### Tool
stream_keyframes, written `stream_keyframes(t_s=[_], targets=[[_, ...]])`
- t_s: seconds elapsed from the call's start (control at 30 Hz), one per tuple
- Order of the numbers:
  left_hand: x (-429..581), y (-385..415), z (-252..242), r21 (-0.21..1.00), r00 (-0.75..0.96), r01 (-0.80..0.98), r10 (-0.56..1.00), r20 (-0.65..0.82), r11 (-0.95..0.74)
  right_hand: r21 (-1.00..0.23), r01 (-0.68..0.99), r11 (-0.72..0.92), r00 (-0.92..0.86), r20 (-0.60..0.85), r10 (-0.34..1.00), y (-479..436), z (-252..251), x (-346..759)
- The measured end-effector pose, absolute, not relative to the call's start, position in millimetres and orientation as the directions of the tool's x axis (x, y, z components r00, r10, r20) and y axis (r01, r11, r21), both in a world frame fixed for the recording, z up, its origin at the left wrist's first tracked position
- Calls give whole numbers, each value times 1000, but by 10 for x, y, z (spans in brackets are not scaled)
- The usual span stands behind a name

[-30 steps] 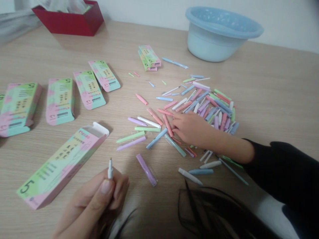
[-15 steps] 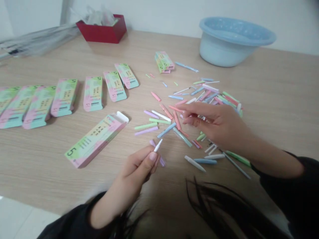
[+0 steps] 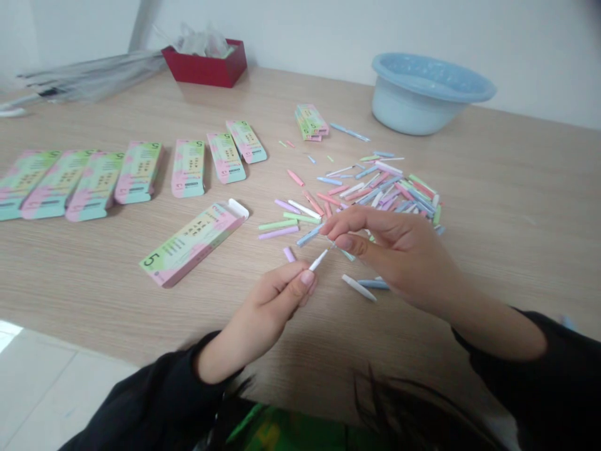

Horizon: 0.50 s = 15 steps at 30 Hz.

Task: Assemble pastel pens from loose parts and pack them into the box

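Observation:
My left hand (image 3: pixel 277 297) pinches a white pen part (image 3: pixel 318 260) that points up and to the right. Just beyond its tip, my right hand (image 3: pixel 389 250) is closed in a pinch on something small that I cannot make out. Both hands hover over the wooden table (image 3: pixel 516 207), in front of a scattered pile of pastel pen parts (image 3: pixel 389 188). An open pastel box (image 3: pixel 192 241) marked 5 lies to the left of my left hand, its flap toward the pile.
A row of closed pastel boxes (image 3: pixel 136 175) runs along the left. A small stack of boxes (image 3: pixel 310 121) lies further back. A light blue basin (image 3: pixel 425 91) stands at the back right, a red tray (image 3: pixel 206 62) at the back left. The table's near edge (image 3: pixel 94 341) drops to a pale floor.
My right hand has left the pile and come toward my left hand, pinched. My left hand has tilted the white pen part toward it. The camera view has pulled back.

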<state>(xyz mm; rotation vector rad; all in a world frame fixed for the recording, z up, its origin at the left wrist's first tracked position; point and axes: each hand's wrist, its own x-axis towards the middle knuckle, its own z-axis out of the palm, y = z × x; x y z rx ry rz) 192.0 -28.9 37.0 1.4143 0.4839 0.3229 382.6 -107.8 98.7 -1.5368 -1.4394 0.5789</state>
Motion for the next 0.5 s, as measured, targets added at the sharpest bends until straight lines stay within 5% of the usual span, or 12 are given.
stream_keyframes(t_s=[0.5], targets=[[1899,-292,429,990,864,98,486,-134,100,-847,508,157,195,290,937,-1094,934,3784]])
